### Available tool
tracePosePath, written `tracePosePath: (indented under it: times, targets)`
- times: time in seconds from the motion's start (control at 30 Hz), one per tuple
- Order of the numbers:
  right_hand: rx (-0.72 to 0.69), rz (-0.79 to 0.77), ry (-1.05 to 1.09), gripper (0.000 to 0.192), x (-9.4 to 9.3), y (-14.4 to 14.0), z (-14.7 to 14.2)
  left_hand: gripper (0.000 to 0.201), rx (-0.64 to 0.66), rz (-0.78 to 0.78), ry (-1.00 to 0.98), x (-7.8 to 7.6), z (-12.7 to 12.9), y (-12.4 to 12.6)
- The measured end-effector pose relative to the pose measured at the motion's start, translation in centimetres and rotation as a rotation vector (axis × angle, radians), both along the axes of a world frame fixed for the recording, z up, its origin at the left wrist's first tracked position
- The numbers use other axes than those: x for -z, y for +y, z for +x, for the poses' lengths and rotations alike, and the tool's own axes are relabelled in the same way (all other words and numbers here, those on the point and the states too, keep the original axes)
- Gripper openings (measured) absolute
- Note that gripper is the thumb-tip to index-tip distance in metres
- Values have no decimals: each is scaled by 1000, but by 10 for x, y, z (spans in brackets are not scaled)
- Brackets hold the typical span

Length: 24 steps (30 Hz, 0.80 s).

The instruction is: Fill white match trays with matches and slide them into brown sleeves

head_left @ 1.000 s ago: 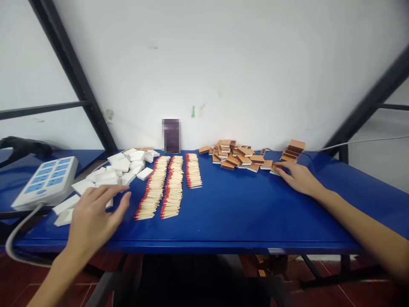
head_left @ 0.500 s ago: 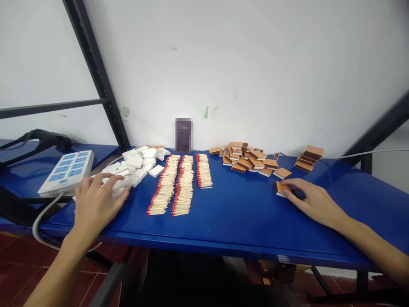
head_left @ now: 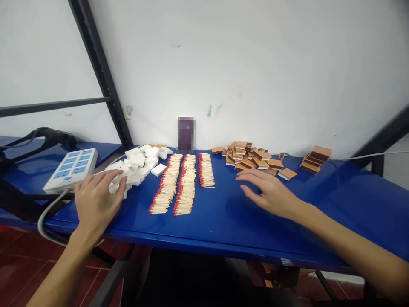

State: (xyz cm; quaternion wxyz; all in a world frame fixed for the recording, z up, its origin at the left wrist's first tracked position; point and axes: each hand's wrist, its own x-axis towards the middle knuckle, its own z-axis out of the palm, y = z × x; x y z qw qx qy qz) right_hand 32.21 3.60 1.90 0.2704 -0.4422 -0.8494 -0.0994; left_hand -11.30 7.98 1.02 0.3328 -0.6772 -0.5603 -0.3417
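Observation:
On the left, my left hand (head_left: 99,198) hovers at the near edge of a heap of small white matchbox trays (head_left: 137,160), thumb and forefinger apart, with no tray visibly gripped. My right hand (head_left: 270,194) is over the blue table in front of a pile of orange-brown matchboxes (head_left: 247,157). Its fingers are stretched out to the left, the thumb is apart, and nothing shows between them. One matchbox (head_left: 287,174) lies just beyond its knuckles. Between the hands, red-tipped matches (head_left: 185,183) are laid out in three columns, the right one shorter.
A small stack of matchboxes (head_left: 316,158) stands at the back right. A white power strip (head_left: 72,169) with its cable sits on the left, beside a dark metal rack post (head_left: 102,72). A pixelated dark object (head_left: 185,134) leans on the wall. The blue table's front edge (head_left: 211,247) runs below.
My right hand has left the matchbox it was touching and moved left, fingers spreading. That box is no longer visible. My left hand remains by the white trays; the view has shifted slightly.

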Motion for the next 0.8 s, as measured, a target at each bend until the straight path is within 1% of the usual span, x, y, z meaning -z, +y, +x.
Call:
tracePosePath:
  times: [0.1,0.17,0.23,0.3,0.33,0.43,0.5,0.53,0.57,0.63,0.7,0.8]
  targets:
    - [-26,-81,-76,17,-9,14,-31,22,92,44,-52,-2,-1,0]
    - [-39,-124,-64,11,-13,25,-44,20,181,77,-96,-5,3,-4]
    - [-23,-122,-30,8,-12,35,-52,19,300,87,-147,-8,15,-15]
    - [3,-131,-33,8,-7,42,-55,19,430,66,-265,-11,36,-31]
    - [13,-141,-41,10,-4,44,-56,17,509,-23,-321,-13,49,-41]
    - [16,-176,-50,17,6,45,-56,14,782,-398,-409,-15,92,-67]
    - [6,-176,-43,19,11,45,-56,13,912,-576,-426,-14,118,-78]
    - [-4,-163,-34,20,13,45,-56,13,963,-660,-396,-12,128,-81]
    - [-18,-144,-22,22,14,45,-56,13,978,-718,-382,-9,137,-82]
    - [-51,-94,10,27,16,45,-58,15,945,-759,-338,-4,150,-80]
    - [-83,-58,29,31,18,46,-60,18,927,-765,-268,3,157,-77]
    - [-111,-59,14,35,21,47,-62,22,910,-737,-177,10,160,-73]
